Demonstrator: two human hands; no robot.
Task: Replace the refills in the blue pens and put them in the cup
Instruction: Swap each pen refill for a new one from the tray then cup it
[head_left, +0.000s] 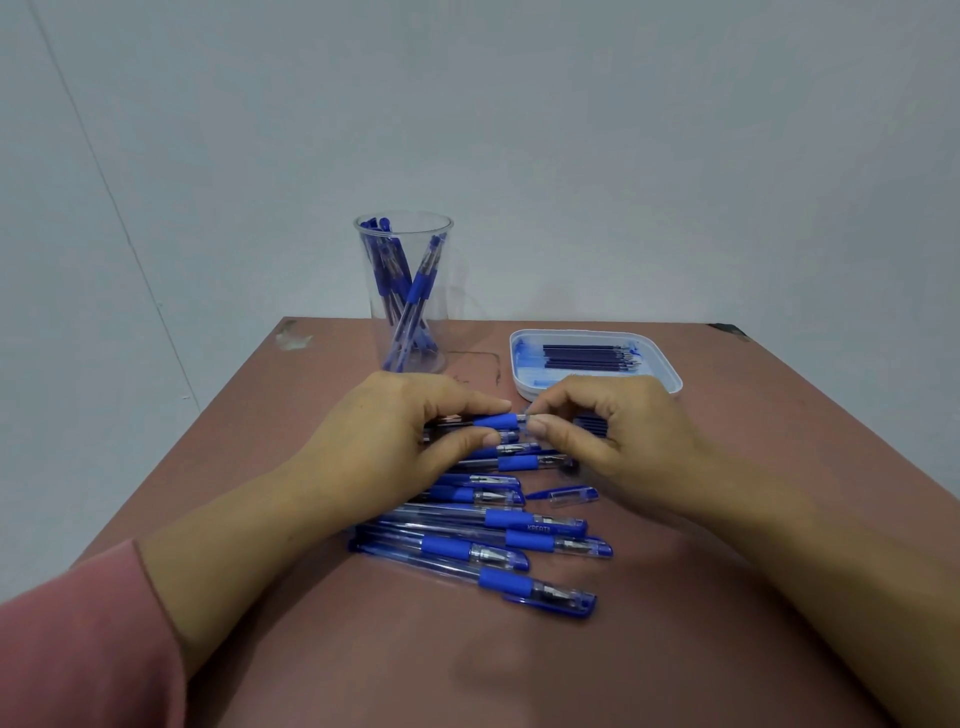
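one pen (503, 421) is being held level just above a brown table (753, 493), the left hand (410, 441) pinching its blue grip with curled thumb and fingers, the right hand (618, 436) pinching the tip end. both hands are covering part of a row of at least seven capped pens (498, 535) lying beneath, with one loose cap (566, 493) lying beside them. behind, one clear cup (410, 322) is standing with several pens inside, and one white tray (527, 358) is holding about six refills (587, 358).
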